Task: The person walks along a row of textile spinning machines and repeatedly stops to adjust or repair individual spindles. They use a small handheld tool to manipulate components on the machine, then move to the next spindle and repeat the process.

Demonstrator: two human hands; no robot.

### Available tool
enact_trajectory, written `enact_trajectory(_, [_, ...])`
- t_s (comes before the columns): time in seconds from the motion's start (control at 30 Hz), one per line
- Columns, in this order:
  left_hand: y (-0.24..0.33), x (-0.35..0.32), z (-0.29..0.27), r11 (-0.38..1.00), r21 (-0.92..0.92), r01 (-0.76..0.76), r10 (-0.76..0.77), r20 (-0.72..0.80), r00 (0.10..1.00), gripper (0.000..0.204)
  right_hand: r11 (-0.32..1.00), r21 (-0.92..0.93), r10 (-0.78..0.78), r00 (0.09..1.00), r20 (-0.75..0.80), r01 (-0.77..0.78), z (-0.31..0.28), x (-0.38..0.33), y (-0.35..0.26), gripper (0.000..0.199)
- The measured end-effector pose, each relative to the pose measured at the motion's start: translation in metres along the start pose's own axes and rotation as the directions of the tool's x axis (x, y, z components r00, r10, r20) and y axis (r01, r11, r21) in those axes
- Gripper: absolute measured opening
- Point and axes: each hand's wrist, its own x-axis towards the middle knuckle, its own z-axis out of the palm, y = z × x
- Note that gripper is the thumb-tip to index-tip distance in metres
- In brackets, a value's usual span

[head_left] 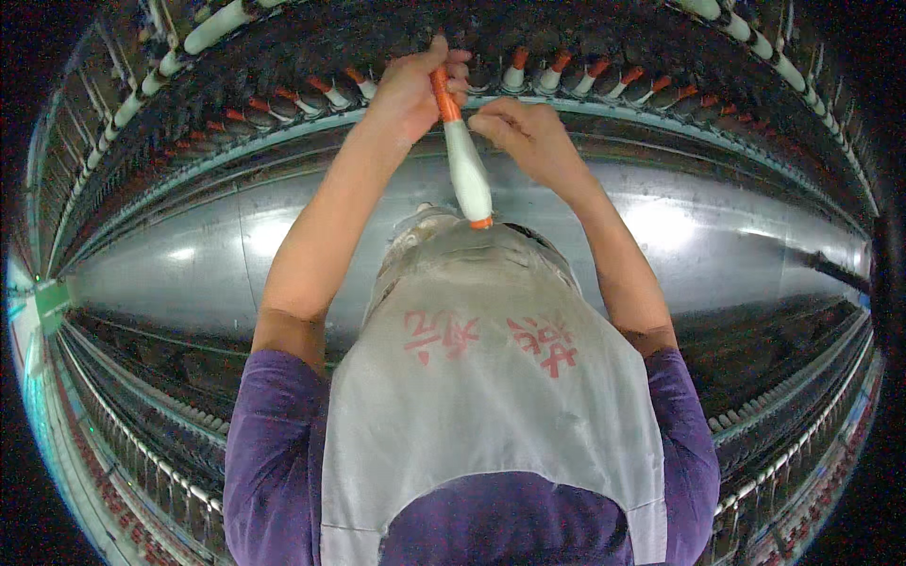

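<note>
My left hand (408,91) is closed round the bare orange upper part of a yarn bobbin (469,177). White yarn is wound thickly on the lower part of this bobbin, and its orange end points down toward my apron. Just right of it is my right hand (530,140), fingers curled and pinched together close to the orange tube. Any thread between those fingertips is too fine to see. Behind both hands runs a row of similar bobbins, such as one white-wound bobbin with an orange top (515,72), standing on the spinning frame.
A pale rail (642,111) runs along the front of the bobbin row, curving across the view. Between me and the frame lies a shiny grey metallic surface (321,212). White rollers (217,26) cross overhead. More machinery (179,481) stands at the lower left.
</note>
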Motion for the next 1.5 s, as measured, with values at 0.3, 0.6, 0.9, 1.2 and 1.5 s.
enact_trajectory(0.3, [-0.02,-0.026,-0.029,0.978,0.209,0.004,-0.007,0.013,1.0,0.03,0.991,-0.126,-0.036,0.994,0.107,0.05,0.03,0.0,0.005,0.021])
enact_trajectory(0.6, [-0.012,-0.041,-0.03,0.827,0.559,-0.06,0.133,-0.091,0.987,0.03,0.973,-0.057,0.23,0.959,0.164,-0.223,0.019,0.003,0.006,0.026])
enact_trajectory(0.9, [-0.034,-0.02,-0.022,0.835,0.54,-0.108,0.194,-0.105,0.975,0.023,0.991,-0.127,-0.042,0.998,0.056,0.049,0.029,0.0,0.024,0.026])
enact_trajectory(1.2, [0.019,-0.015,-0.051,0.813,-0.188,-0.552,0.473,-0.341,0.812,0.023,0.337,0.674,0.424,0.745,0.515,-0.658,0.059,-0.032,0.004,0.024])
enact_trajectory(1.5, [0.006,-0.015,-0.081,0.822,-0.19,-0.537,0.397,-0.485,0.779,0.018,0.908,0.408,0.162,0.978,-0.132,-0.095,0.056,-0.036,0.004,0.015])
